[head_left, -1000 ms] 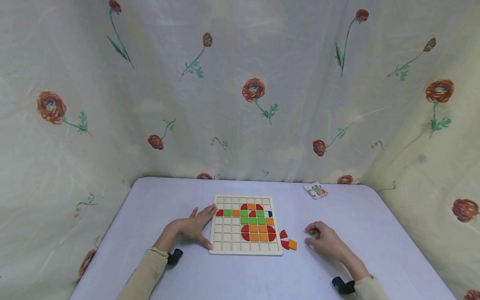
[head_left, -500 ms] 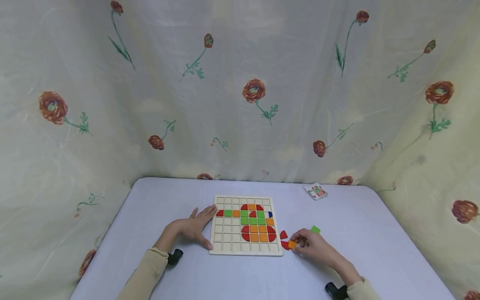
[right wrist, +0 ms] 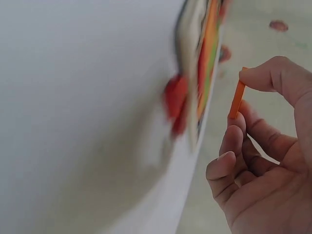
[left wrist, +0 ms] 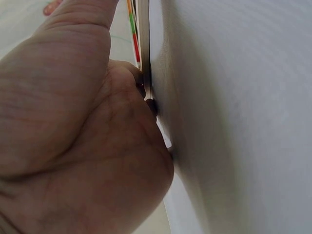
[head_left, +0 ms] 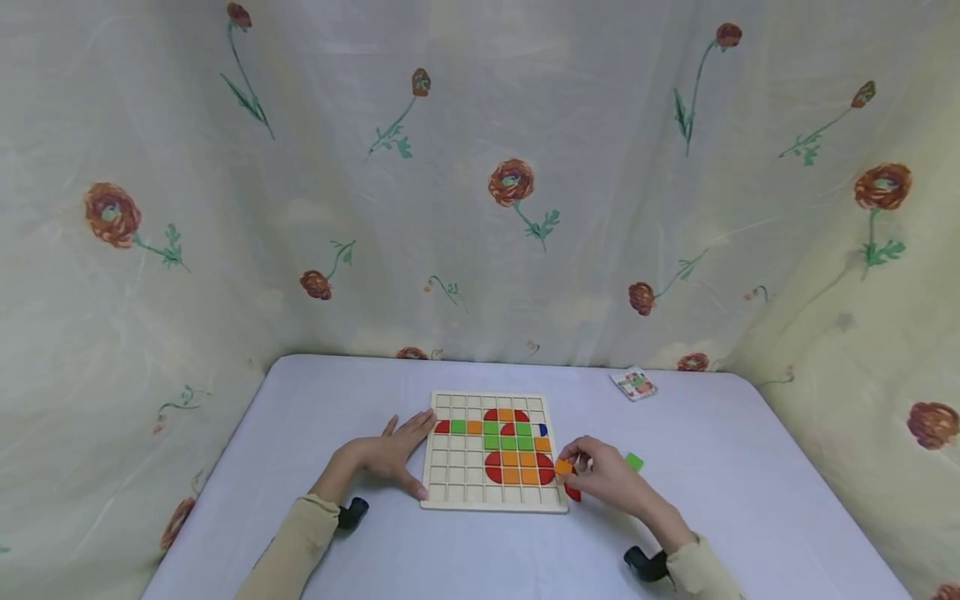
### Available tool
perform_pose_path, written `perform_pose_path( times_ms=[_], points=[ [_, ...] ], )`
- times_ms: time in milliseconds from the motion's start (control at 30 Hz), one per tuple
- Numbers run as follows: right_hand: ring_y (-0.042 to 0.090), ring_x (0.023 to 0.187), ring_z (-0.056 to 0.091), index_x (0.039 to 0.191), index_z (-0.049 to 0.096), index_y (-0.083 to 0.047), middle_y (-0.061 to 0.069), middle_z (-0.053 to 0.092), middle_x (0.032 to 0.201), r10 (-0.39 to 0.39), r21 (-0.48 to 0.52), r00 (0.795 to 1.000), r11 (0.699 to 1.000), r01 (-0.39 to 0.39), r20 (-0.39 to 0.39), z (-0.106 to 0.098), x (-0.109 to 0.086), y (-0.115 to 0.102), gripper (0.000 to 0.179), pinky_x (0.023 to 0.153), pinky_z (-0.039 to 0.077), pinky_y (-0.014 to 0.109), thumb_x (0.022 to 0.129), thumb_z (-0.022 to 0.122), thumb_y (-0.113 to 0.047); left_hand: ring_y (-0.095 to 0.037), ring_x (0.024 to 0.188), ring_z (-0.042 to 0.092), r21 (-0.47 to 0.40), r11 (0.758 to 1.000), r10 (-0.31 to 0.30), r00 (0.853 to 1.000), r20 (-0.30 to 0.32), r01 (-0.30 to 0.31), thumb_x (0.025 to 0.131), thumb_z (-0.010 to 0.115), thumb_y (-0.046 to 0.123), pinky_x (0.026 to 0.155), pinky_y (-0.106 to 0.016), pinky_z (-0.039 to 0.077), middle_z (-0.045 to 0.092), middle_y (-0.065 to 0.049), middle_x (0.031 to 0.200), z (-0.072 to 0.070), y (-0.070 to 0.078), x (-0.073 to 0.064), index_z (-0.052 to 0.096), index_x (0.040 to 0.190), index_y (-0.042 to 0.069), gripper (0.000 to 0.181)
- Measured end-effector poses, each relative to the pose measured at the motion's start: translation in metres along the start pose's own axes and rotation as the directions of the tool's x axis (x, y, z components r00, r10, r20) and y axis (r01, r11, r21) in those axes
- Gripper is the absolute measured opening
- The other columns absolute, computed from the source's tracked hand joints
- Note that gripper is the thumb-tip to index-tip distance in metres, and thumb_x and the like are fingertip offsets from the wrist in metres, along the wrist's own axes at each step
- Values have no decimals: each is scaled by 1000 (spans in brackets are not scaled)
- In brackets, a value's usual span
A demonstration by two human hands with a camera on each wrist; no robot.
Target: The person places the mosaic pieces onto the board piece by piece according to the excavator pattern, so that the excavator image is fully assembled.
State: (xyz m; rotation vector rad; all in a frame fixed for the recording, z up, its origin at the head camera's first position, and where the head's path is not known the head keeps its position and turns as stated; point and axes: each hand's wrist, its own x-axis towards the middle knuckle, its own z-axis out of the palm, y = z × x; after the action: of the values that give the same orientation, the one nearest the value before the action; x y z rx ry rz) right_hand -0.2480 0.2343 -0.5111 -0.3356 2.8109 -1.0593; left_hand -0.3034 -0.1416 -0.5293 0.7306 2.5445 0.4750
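A square wooden grid board (head_left: 453, 493) lies on the table, with red, orange, green and blue flat pieces set in some of its cells. My left hand (head_left: 390, 454) rests against the board's left edge, thumb and fingers spread. In the right wrist view, an orange square tile (right wrist: 237, 100) is pinched on edge between the thumb and a finger of my right hand (right wrist: 268, 151). The head view has this hand just over the board's right edge. Red pieces (head_left: 573, 492) lie on the table beside the board, partly hidden by the right hand.
A loose green square tile (head_left: 634, 462) lies on the table behind my right hand. Farther back is a small printed card (head_left: 634, 383). A flowered curtain (head_left: 450, 208) hangs behind and beside the white-covered table (head_left: 360, 550).
My right hand has let go of the green tile on the table. It has since picked up the orange square and carried it left to the board's right edge. The left hand stays put.
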Motion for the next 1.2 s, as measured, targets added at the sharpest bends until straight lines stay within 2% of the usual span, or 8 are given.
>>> perform_pose_path(
  times_ms=[233,367,533,667,767,900,1033,1200],
  points=[
    [13,81,52,103,67,-11,-1,62,93,-169,-10,982,985,170,86,27,32,-46,23,67,46,21,83,75,-20,-22,152,-3,10,1000,-3,1000,-2,3,66,77,66,120,-54,-3,-1,-5,164,0,1,2,5,156,9,129],
    [12,80,54,102,70,-13,-4,65,94,-223,-3,967,974,225,120,46,53,-72,21,70,49,23,84,75,-22,-22,152,-4,3,1000,-1,1000,0,1,66,77,66,120,-54,-4,-1,-5,164,0,0,3,5,156,9,128],
    [12,81,55,103,71,-14,-5,64,96,-247,-3,955,968,251,163,68,74,-90,20,71,50,21,85,73,-23,-23,152,-4,13,1000,15,1000,10,-15,68,75,66,120,-56,-3,-1,-6,164,1,0,4,5,156,9,127],
    [11,82,55,104,71,-16,-6,64,93,-241,-18,956,969,247,169,77,80,-96,22,72,49,20,85,73,-27,-23,152,-4,27,999,29,999,15,-29,69,74,66,120,-57,-2,-2,-5,164,3,1,7,4,156,9,126],
    [12,82,54,104,70,-16,-6,62,92,-243,-18,955,968,250,168,73,75,-99,22,70,49,21,85,73,-28,-23,152,-4,21,999,28,1000,14,-28,68,74,67,120,-56,-3,-2,-5,164,4,1,8,4,156,9,127],
    [12,80,54,103,69,-17,-5,61,91,-249,-19,950,966,257,189,61,54,-98,21,68,48,21,85,73,-28,-22,152,-4,26,1000,11,1000,8,-12,67,75,67,120,-55,-3,-2,-4,164,4,1,8,4,156,10,127],
    [13,81,54,101,68,-18,-5,61,89,-236,-17,938,969,248,256,52,22,-87,21,67,47,20,83,76,-26,-22,152,-4,27,1000,-4,1000,-1,4,66,76,66,120,-54,-3,-1,-4,165,2,1,6,5,156,10,128],
    [11,79,53,98,67,-20,-7,60,86,-169,12,919,984,176,357,50,-12,-64,22,66,46,19,80,79,-25,-23,152,-2,26,1000,-15,1000,-11,15,65,77,66,120,-54,-3,0,-5,164,2,-2,3,6,156,9,129]
  ],
)
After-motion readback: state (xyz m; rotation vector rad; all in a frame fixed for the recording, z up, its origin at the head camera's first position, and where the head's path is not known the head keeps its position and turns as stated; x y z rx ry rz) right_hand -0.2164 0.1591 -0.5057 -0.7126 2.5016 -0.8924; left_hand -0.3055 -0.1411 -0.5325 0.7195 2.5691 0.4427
